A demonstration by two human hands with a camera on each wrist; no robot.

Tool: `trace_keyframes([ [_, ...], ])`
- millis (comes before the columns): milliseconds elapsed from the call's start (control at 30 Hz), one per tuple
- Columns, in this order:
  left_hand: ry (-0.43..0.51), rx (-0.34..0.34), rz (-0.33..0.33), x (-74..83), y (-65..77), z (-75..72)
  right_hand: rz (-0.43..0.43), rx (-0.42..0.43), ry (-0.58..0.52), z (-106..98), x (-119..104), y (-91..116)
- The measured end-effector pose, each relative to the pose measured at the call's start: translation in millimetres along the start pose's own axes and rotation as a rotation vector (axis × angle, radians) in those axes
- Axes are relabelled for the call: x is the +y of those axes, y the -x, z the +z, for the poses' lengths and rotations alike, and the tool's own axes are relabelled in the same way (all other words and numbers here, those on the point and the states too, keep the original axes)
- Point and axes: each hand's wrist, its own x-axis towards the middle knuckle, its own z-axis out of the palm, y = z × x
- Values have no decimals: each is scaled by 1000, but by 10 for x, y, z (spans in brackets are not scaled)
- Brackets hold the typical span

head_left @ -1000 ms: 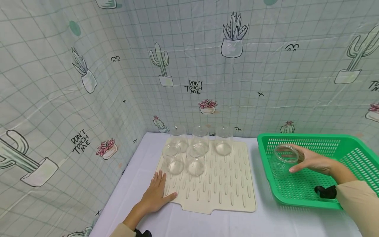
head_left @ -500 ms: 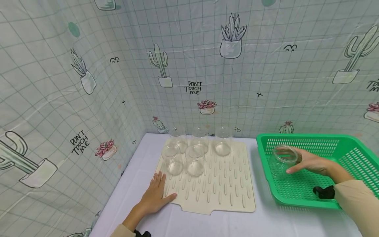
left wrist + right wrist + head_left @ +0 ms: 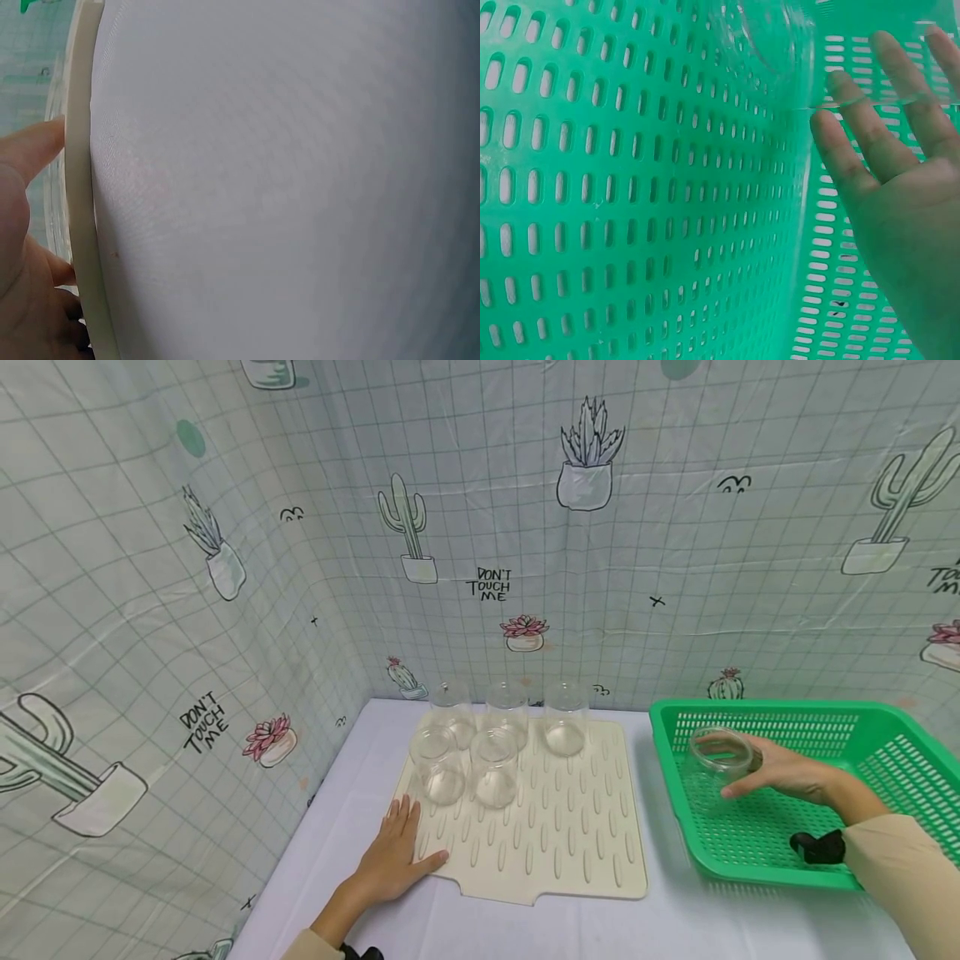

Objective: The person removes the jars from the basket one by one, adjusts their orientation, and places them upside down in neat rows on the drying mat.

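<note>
My left hand (image 3: 388,860) lies with straight fingers along the left edge of a cream ridged drying board (image 3: 570,839). In the left wrist view, its fingertips touch the board's edge (image 3: 81,165). On the board, several clear cups stand upright, including a front one (image 3: 495,777) and a back right one (image 3: 566,727). My right hand (image 3: 791,774) is inside the green basket (image 3: 690,852). It holds another clear cup (image 3: 703,781) by the side, thumb in front and fingers behind. The right wrist view shows its fingers (image 3: 862,124) spread against the transparent wall.
The perforated basket stands on the white-covered table (image 3: 540,935), to the right of the board. A cloth backdrop (image 3: 645,543) with cactus drawings hangs behind and along the left. Black wrist straps (image 3: 821,847) show at both sleeves.
My right hand has shifted slightly left in the basket, its thumb further over the cup. The left hand and the cups on the board stay in place.
</note>
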Motion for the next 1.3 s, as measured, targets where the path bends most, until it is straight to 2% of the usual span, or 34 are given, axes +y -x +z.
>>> trace_keyframes([
  [233, 1, -11, -7, 9, -4, -8, 37, 72, 60, -21, -106, 38],
  [367, 13, 14, 10, -12, -9, 6, 70, 111, 80, -61, -195, 73],
  [467, 9, 7, 1, -9, -10, -1, 78, 135, 98, -78, -259, 92],
  [833, -5, -32, -26, 17, 3, -18, -16, 160, 132, -46, -440, 199],
  [933, -3, -32, -27, 23, 7, -21, -29, 189, 180, -15, -513, 248],
  [1167, -11, -33, -26, 18, 1, -8, -51, 304, 388, 92, -704, 365],
  [1300, -14, -35, -24, 26, 1, -14, -86, 360, 432, 166, -796, 391],
])
